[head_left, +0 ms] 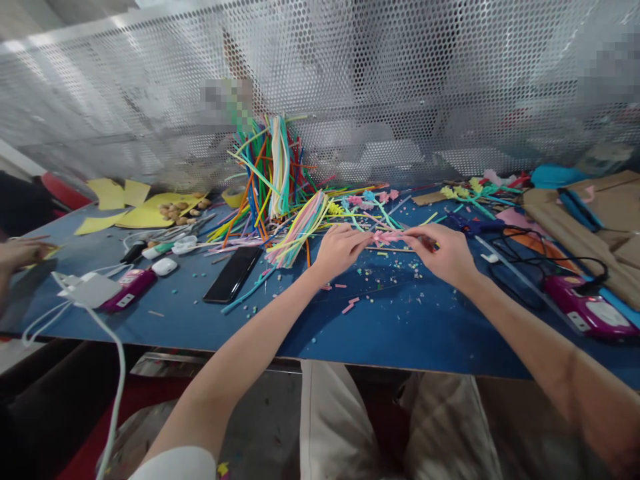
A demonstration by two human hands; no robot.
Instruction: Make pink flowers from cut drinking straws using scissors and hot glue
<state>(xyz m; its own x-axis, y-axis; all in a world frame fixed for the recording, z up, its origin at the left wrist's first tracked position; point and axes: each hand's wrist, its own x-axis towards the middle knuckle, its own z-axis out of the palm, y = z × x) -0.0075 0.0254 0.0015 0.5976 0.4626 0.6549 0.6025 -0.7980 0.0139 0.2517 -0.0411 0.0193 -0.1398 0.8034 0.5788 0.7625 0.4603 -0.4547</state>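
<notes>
Between my two hands, a little above the blue table (280,327), is a pink pipe cleaner piece (386,237) with a fluffy, bunched shape. My left hand (341,250) pinches its left end between thumb and fingers. At its right end, my right hand (443,252) closes on it in the same way. Small pink cut bits (351,305) and pale scraps lie on the table below. Just left of my left hand rests a bundle of pastel pipe cleaners (300,230). Behind my hands lie stems with blue and pink fluffy flowers (369,197).
A phone (233,275) lies left of my left arm. Purple power strips (131,290) with cords sit at both sides. A blue glue gun (470,225) is right of my right hand. A perforated metal panel (390,87) borders the back. Another person's hand (23,253) is far left.
</notes>
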